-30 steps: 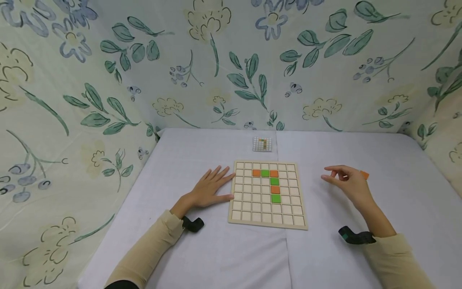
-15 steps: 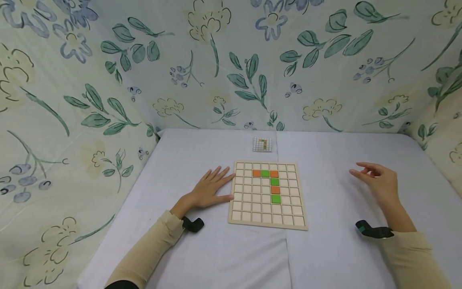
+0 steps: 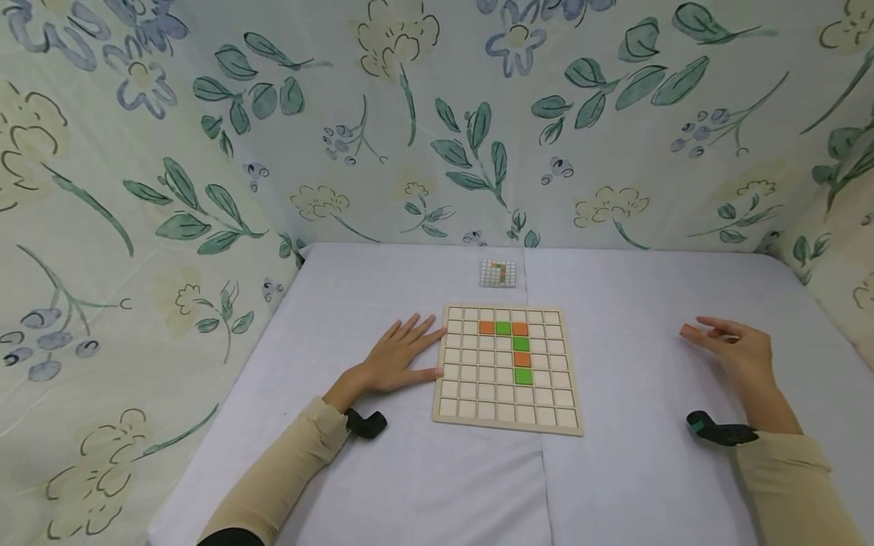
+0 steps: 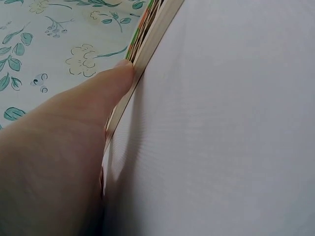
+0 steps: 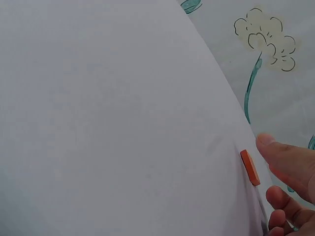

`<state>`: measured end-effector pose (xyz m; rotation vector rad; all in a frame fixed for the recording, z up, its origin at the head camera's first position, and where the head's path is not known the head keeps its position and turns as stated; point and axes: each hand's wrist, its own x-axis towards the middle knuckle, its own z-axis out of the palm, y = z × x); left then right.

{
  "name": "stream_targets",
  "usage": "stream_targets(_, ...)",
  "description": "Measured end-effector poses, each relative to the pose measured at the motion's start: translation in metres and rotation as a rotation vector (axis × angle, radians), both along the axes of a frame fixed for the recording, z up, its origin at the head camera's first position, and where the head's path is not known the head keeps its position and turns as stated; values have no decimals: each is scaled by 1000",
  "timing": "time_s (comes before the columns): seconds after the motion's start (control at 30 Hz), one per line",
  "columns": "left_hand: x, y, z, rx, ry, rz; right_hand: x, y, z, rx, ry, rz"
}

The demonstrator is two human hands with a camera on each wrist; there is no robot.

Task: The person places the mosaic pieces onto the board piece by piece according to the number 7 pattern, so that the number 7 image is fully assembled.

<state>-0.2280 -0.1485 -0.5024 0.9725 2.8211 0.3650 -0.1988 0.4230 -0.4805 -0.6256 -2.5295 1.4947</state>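
A wooden grid board (image 3: 507,428) lies mid-table in the head view, with several orange and green square tiles set into its cells. My left hand (image 3: 394,356) lies spread on the cloth at the left, thumb and fingertips against the board's left side. In the left wrist view the thumb (image 4: 115,81) presses the board's side edge (image 4: 155,37). Over on the right, my right hand (image 3: 740,356) hovers low with loosely bent fingers. An orange tile (image 5: 250,168) lies on the cloth beside its fingertips in the right wrist view; the hand covers it in the head view.
A small card (image 3: 498,273) printed with a grid and a coloured pattern lies behind the board. White cloth (image 3: 614,485) covers the table. Flowered fabric (image 3: 410,114) rises behind the table and along its sides.
My right hand has moved right, away from the board, to the spot where a loose orange tile showed earlier. The left hand, the board and its tiles stay as they were.
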Motion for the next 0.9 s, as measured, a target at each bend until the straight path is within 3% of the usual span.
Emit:
stream_targets(0.37, 0, 0, 0, 4, 1, -4, -4, 8, -4, 100, -94, 37)
stream_targets(0.9, 0, -1, -3, 11, 20, -9, -3, 4, -9, 199, -114, 47)
